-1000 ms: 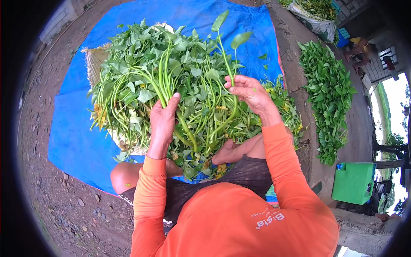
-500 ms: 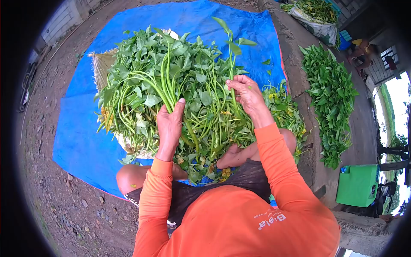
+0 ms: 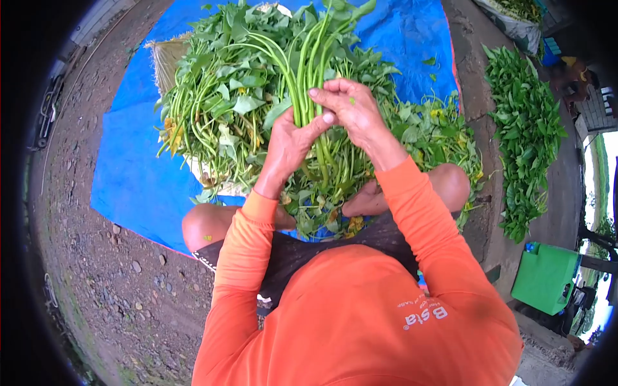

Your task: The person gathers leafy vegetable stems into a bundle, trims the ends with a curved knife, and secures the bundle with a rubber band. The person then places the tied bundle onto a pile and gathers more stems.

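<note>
My left hand (image 3: 288,145) is closed round a bunch of long green leafy stems (image 3: 302,67), with the leaves pointing away from me. Against the right side of that bunch, my right hand (image 3: 358,114) pinches a stem between thumb and fingers. Both thumbs are close together, and the stems' lower ends hang below the hands. Under and around them spreads a big heap of leafy greens (image 3: 225,83), some leaves yellowed, on a blue tarp (image 3: 138,180).
A woven sack (image 3: 168,67) pokes out at the heap's left. To the right lie a long row of leafy bundles (image 3: 524,138) and a green plastic container (image 3: 547,276). A filled white sack (image 3: 515,26) and a partly visible person (image 3: 577,76) are at upper right. Gravelly ground (image 3: 122,289) borders the tarp.
My right hand has moved left with its stem, bringing it against the bunch in my left hand. The hands were apart before. The whole view has shifted slightly.
</note>
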Tool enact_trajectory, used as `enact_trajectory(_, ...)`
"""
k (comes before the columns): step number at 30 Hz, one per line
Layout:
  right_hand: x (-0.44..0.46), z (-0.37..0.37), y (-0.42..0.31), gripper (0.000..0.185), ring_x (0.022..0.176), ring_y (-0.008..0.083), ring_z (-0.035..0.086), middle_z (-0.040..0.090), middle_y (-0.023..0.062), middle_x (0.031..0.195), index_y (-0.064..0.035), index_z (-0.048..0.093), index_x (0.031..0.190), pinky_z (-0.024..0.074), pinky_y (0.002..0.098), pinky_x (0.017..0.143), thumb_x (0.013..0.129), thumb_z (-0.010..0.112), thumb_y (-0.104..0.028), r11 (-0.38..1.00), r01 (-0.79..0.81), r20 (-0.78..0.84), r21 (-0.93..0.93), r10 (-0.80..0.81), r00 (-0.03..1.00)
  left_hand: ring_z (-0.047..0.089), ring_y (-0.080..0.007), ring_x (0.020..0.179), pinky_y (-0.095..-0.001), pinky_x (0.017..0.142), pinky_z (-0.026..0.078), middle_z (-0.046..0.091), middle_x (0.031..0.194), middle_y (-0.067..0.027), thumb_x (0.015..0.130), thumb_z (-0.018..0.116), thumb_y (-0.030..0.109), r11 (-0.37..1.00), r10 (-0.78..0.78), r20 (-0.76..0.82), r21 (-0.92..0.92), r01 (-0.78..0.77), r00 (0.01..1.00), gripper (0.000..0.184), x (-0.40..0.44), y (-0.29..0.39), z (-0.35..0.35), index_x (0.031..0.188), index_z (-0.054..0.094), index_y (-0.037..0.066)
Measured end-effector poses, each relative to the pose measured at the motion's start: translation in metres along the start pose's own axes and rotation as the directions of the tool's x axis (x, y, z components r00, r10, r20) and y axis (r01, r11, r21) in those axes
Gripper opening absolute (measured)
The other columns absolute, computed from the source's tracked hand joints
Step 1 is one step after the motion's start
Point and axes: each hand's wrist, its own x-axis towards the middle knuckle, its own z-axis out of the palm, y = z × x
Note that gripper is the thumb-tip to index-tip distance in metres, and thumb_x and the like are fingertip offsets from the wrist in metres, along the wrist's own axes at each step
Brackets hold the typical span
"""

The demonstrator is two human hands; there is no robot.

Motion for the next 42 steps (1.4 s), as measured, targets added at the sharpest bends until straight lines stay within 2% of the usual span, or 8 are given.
enact_trajectory(6,-0.013,-0.022,-0.035,0.031,0.083,0.0102,0.07,0.076,0.0028,0.1,-0.002,0.075,0.125,0.0604,0.0273,0.074,0.103,0.076,-0.025,0.95,0.172,-0.094,-0.259,-0.202,0.975,0.062,-0.0076,0.069,-0.0254,0.061,0.052,0.07,0.09,0.0016,0.104,0.076,0.019,0.907,-0.207,-0.028,-0.381,0.181,0.978,0.016,0.009,0.0,-0.021,0.114,0.07,0.008)
enact_trajectory(13,-0.071,-0.042,-0.003,0.029,0.078,0.006,0.062,0.075,0.0013,0.099,-0.0013,0.073,0.133,0.0574,0.0277,0.075,0.105,0.065,-0.008,0.917,0.138,0.314,-0.374,-0.015,0.949,0.06,-0.0089,0.066,-0.0251,0.06,0.051,0.066,0.083,0.0013,0.102,0.077,0.023,0.898,-0.191,-0.003,-0.404,0.173,0.982,0.017,0.014,-0.003,-0.035,0.106,0.067,0.011)
enact_trajectory(20,-0.065,-0.025,0.026,0.034,0.078,0.0104,0.064,0.07,0.0033,0.093,-0.0046,0.068,0.137,0.0541,0.0303,0.071,0.104,0.07,-0.014,0.951,0.263,0.32,-0.16,-0.202,0.926,0.064,-0.0089,0.068,-0.0232,0.061,0.053,0.071,0.083,-0.0017,0.103,0.077,0.019,0.901,-0.193,0.065,-0.383,0.203,0.979,0.014,0.015,-0.004,-0.028,0.107,0.07,0.008)
enact_trajectory(28,-0.061,-0.023,0.032,0.021,0.075,0.0058,0.054,0.06,-0.0034,0.089,-0.0017,0.072,0.114,0.048,0.0271,0.067,0.104,0.075,-0.02,0.683,0.519,0.305,-0.513,-0.42,0.855,0.066,-0.0091,0.067,-0.0229,0.058,0.054,0.071,0.084,-0.0022,0.104,0.076,0.021,0.884,-0.248,0.098,-0.385,0.267,0.964,0.014,0.011,-0.004,-0.027,0.107,0.068,0.009)
enact_trajectory(35,-0.061,-0.032,0.031,0.017,0.08,0.0152,0.066,0.071,0.008,0.086,-0.0008,0.071,0.102,0.0543,0.0347,0.075,0.102,0.072,-0.018,0.92,0.115,0.411,-0.374,0.053,0.91,0.061,-0.0091,0.062,-0.0236,0.055,0.051,0.068,0.078,-0.0005,0.104,0.076,0.026,0.91,-0.218,-0.073,-0.376,0.176,0.973,0.019,0.015,-0.004,-0.023,0.105,0.065,0.011)
enact_trajectory(38,-0.066,-0.069,0.025,0.017,0.084,0.0196,0.068,0.073,0.0114,0.09,-0.0008,0.071,0.103,0.0552,0.0373,0.079,0.1,0.072,-0.017,0.781,0.263,0.504,-0.566,0.075,0.861,0.057,-0.009,0.057,-0.0246,0.051,0.049,0.065,0.075,0.0015,0.104,0.077,0.027,0.887,-0.18,-0.197,-0.457,0.072,0.964,0.02,0.027,0.002,-0.052,0.106,0.064,0.012)
enact_trajectory(40,-0.059,-0.126,0.02,0.021,0.092,0.0185,0.07,0.076,0.0094,0.098,-0.0007,0.074,0.112,0.0557,0.0347,0.085,0.099,0.073,-0.017,0.712,0.146,0.155,-0.687,-0.053,0.986,0.06,-0.0091,0.06,-0.0242,0.054,0.052,0.066,0.075,0.0008,0.102,0.079,0.025,0.905,-0.145,-0.274,-0.425,0.015,0.951,0.02,0.025,0.021,-0.068,0.104,0.065,0.011)
enact_trajectory(42,-0.037,-0.204,0.049,0.032,0.107,0.0278,0.075,0.08,0.0174,0.113,-0.0021,0.076,0.123,0.0578,0.039,0.095,0.097,0.074,-0.021,0.145,-0.156,-0.205,-0.977,-0.443,0.873,0.064,-0.011,0.063,-0.0255,0.056,0.054,0.067,0.077,-0.0015,0.1,0.08,0.019,0.939,-0.096,-0.383,-0.342,-0.045,0.919,0.02,0.02,0.033,-0.074,0.105,0.064,0.008)
